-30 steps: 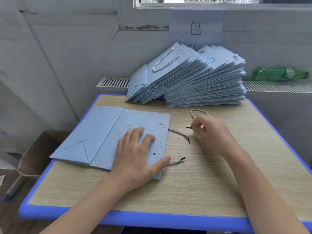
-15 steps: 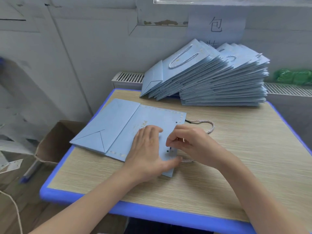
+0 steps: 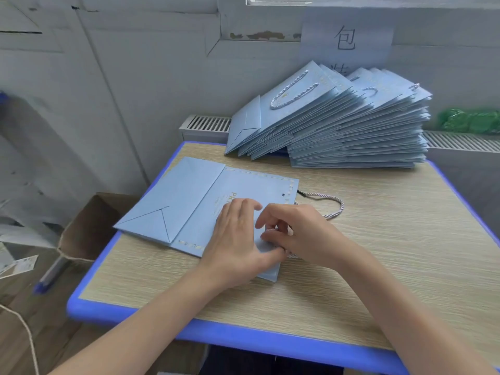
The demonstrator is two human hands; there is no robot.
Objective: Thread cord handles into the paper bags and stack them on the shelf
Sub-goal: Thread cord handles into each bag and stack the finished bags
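A flat pale-blue paper bag (image 3: 189, 201) lies on the worktop (image 3: 392, 239), a twisted cord handle (image 3: 334, 205) looping from its right edge; finished bags (image 3: 338, 125) are stacked behind.

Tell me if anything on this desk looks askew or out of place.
The stack of finished bags slumps: its upper bags fan out leftward and tilt instead of lying square. A green plastic bottle lies on its side on the radiator ledge behind it.

I see open table (image 3: 392, 266) along the right edge and near edge w/ room to pass. Bag stack (image 3: 351, 131) blocks the far-right corner; flat bag (image 3: 194, 201) fills the left side.
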